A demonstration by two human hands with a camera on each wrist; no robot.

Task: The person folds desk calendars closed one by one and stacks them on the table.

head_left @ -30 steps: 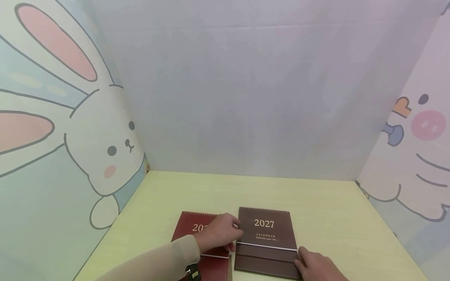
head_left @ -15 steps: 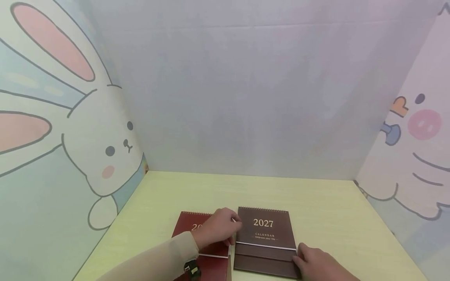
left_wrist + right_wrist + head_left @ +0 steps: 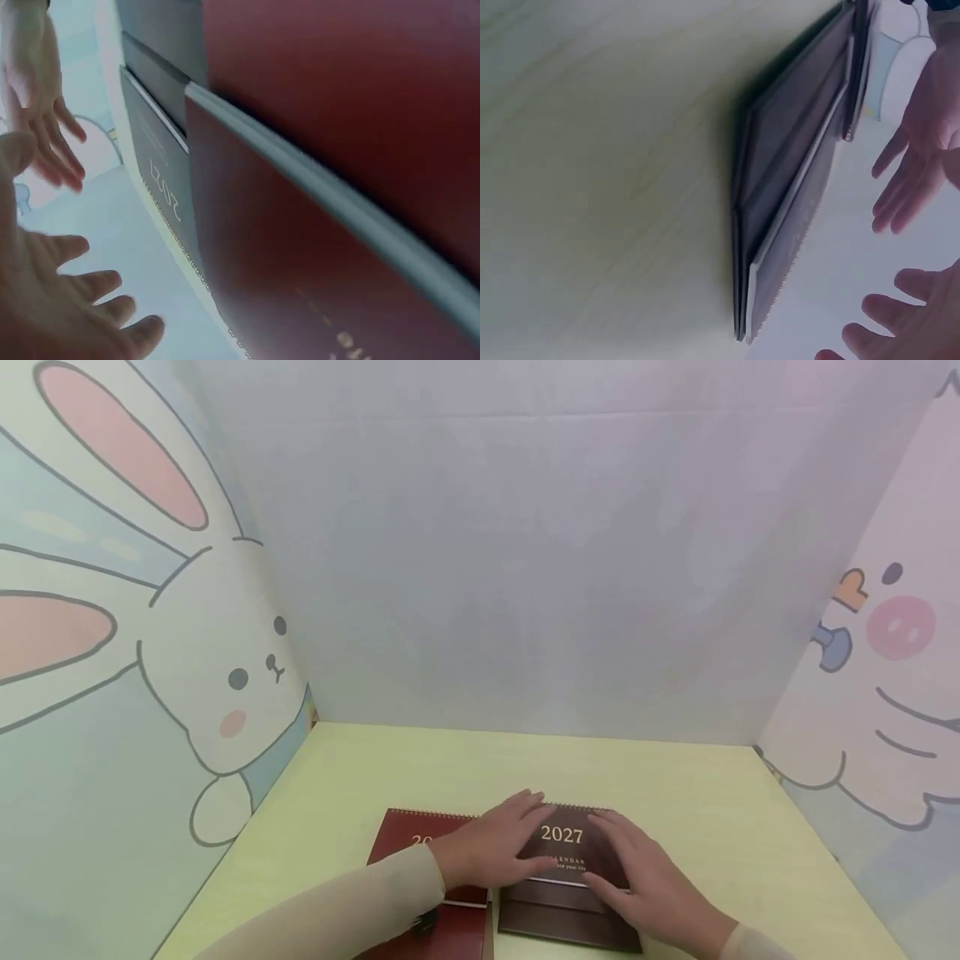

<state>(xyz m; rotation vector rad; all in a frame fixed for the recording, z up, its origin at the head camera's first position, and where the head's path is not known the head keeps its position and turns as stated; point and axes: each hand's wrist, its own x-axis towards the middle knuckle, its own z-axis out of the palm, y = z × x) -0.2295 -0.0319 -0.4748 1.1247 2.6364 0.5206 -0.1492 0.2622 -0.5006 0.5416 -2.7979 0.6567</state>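
A dark brown 2027 desk calendar [image 3: 562, 835] lies flat on the table, its spiral binding along the far edge. To its left lies a dark red desk calendar [image 3: 453, 935], partly covered by my left arm. My left hand [image 3: 495, 852] is over the gap between the two, fingers stretched out and holding nothing. Over the brown calendar's right side is my right hand [image 3: 652, 885], fingers extended and spread. Both wrist views show the palms raised above the covers; in the right wrist view the brown calendar [image 3: 802, 142] lies below the hands.
The pale yellow table [image 3: 375, 768] ends at a grey-white back wall [image 3: 525, 610]. A rabbit drawing [image 3: 225, 668] covers the left wall panel, and a white cartoon animal [image 3: 892, 677] is on the right one. A dark watch [image 3: 425, 920] shows at the left cuff.
Both hands have come off the calendars' edges and straightened their fingers. My right hand moved up and left over the brown calendar; my left shifted slightly right. Both calendars lie as before.
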